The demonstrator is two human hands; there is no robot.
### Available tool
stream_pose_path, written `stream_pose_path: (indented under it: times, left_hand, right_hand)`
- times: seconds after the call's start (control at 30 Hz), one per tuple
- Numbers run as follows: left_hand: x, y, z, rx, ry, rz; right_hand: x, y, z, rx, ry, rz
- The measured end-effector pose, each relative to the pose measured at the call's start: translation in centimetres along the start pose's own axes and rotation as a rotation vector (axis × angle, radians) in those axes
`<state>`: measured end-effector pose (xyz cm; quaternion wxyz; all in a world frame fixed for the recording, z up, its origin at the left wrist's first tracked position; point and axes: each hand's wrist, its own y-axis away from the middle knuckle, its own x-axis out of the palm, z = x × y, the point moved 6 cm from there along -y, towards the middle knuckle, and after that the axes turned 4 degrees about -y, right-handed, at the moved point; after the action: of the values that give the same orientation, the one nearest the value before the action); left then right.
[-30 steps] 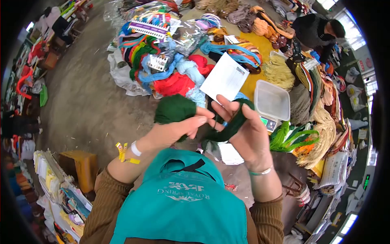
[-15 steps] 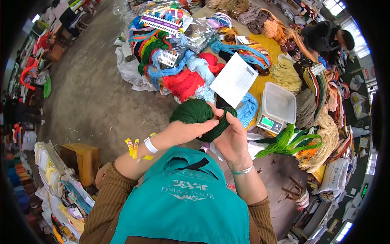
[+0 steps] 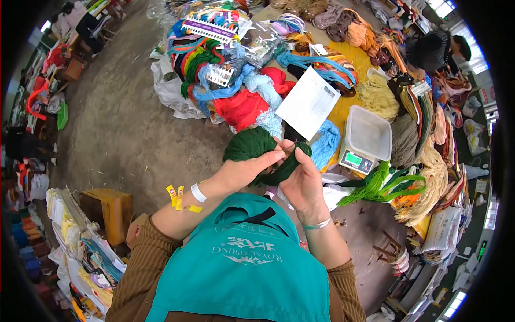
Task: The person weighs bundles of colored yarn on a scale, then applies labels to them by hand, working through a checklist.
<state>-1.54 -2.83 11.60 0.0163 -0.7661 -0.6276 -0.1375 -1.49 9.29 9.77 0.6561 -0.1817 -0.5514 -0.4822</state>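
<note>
A dark green thread skein [image 3: 248, 145] is held between my two hands in front of the apron. My left hand [image 3: 264, 162] is closed on its middle, with the thick bundle bulging out on the left. My right hand [image 3: 301, 185] grips the right-hand part, its thumb and fingertips close to my left fingertips. Some of the strands are hidden behind the fingers. Beyond the skein, a white printed sheet [image 3: 308, 104] lies on the table, beside light blue thread [image 3: 325, 144].
A digital scale [image 3: 355, 160] bears a clear plastic tub [image 3: 368, 134]. Bright green thread [image 3: 375, 185] lies below it. Red thread [image 3: 241, 110] and other coloured skeins heap up on the table. A person [image 3: 429, 51] bends over at the far right. A small stool [image 3: 390, 248] stands on the floor.
My fingers have shifted slightly on the green skein, and my right thumb has moved a little to the left. The person at the far right has moved slightly.
</note>
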Motion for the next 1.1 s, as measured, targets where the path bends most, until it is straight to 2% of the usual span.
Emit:
stream_pose_path:
  times: [0.07, 0.13, 0.17, 0.2, 0.23, 0.27, 0.33, 0.37, 0.4, 0.43, 0.53, 0.6, 0.63, 0.67, 0.73, 0.77, 0.8, 0.83, 0.87, 0.9, 0.93, 0.97, 1.0, 1.07, 1.1]
  left_hand:
    - [0.6, 0.0, -0.5, -0.101, 0.233, 0.001]
    - [-0.1, -0.3, 0.1, -0.058, 0.221, 0.062]
    - [-0.8, -0.8, 1.2, -0.031, 0.218, 0.101]
    - [-1.4, -0.5, 1.3, -0.135, 0.308, 0.071]
    - [-2.3, -0.5, 2.3, -0.273, 0.545, 0.073]
    - [-3.6, -0.7, 2.3, -0.248, 0.826, 0.240]
    - [-7.6, -0.1, 0.4, -0.102, 0.940, 0.217]
    - [-10.0, 0.6, -0.5, -0.023, 1.017, 0.154]
    - [-13.0, 1.5, -1.4, 0.081, 0.977, 0.099]
    - [-15.5, 2.6, -3.0, 0.175, 0.988, 0.067]
    - [-24.1, 6.3, -7.1, 0.436, 0.840, -0.104]
    - [-30.2, 9.1, -9.3, 0.589, 0.788, -0.121]
    - [-31.6, 9.8, -10.5, 0.617, 0.804, -0.005]
    - [-31.5, 9.5, -10.9, 0.614, 0.803, -0.013]
    - [-29.6, 9.0, -11.6, 0.600, 0.755, 0.086]
    - [-28.0, 8.2, -10.4, 0.558, 0.751, -0.054]
    - [-24.0, 6.6, -10.0, 0.479, 0.753, 0.078]
    - [-21.4, 5.4, -8.5, 0.432, 0.709, 0.056]
    - [-19.0, 4.4, -7.3, 0.318, 0.711, 0.121]
    - [-17.5, 3.4, -5.0, 0.265, 0.731, 0.154]
    - [-15.9, 3.0, -3.3, 0.163, 0.630, 0.095]
    - [-16.1, 2.7, 0.7, -0.024, 0.549, 0.023]
    - [-13.9, 1.5, 1.2, -0.066, 0.347, 0.181]
    - [-9.4, 0.6, 0.7, -0.131, 0.204, 0.068]
    - [-8.2, 0.3, 1.4, -0.029, 0.043, 0.124]
  right_hand:
    - [-0.8, 0.2, 0.7, -0.053, 0.025, -0.078]
    - [-1.3, 0.2, 1.2, -0.013, 0.131, -0.025]
    - [-1.5, 0.2, 1.4, -0.043, 0.083, -0.042]
    - [-2.4, 0.2, 1.6, -0.033, 0.050, -0.066]
    - [-3.6, 0.4, 2.2, -0.024, 0.017, -0.090]
    - [-4.8, 0.6, 3.1, -0.025, 0.007, -0.111]
    - [-8.2, 1.3, 5.4, -0.052, 0.035, -0.102]
    - [-9.5, 2.3, 6.9, -0.086, 0.087, -0.220]
    - [-12.1, 3.1, 8.2, -0.112, 0.109, -0.328]
    - [-15.1, 4.1, 9.6, -0.127, 0.130, -0.319]
    - [-21.7, 8.6, 13.5, -0.164, 0.260, -0.532]
    - [-24.3, 11.2, 15.2, -0.196, 0.467, -0.752]
    - [-25.1, 12.0, 15.7, -0.187, 0.581, -0.836]
    - [-25.4, 12.3, 15.9, -0.196, 0.708, -0.906]
    - [-25.1, 10.6, 15.6, -0.131, 1.221, -0.983]
    - [-24.9, 8.8, 14.8, -0.178, 1.495, -0.804]
    - [-24.1, 6.8, 13.1, -0.278, 1.810, -0.506]
    - [-20.4, 5.1, 10.7, -0.215, 1.991, -0.434]
    - [-18.6, 3.4, 8.3, -0.207, 2.149, -0.278]
    - [-14.6, 2.0, 6.1, -0.239, 2.236, -0.138]
    - [-11.8, 0.7, 4.1, -0.210, 2.302, -0.075]
    - [-9.1, -0.3, 2.5, -0.233, 2.303, 0.034]
    - [-6.6, -1.1, 1.0, -0.255, 2.301, 0.141]
    - [-2.2, -2.1, -1.1, -0.380, 2.315, 0.352]
    - [-0.4, -2.3, -1.8, -0.409, 2.320, 0.428]
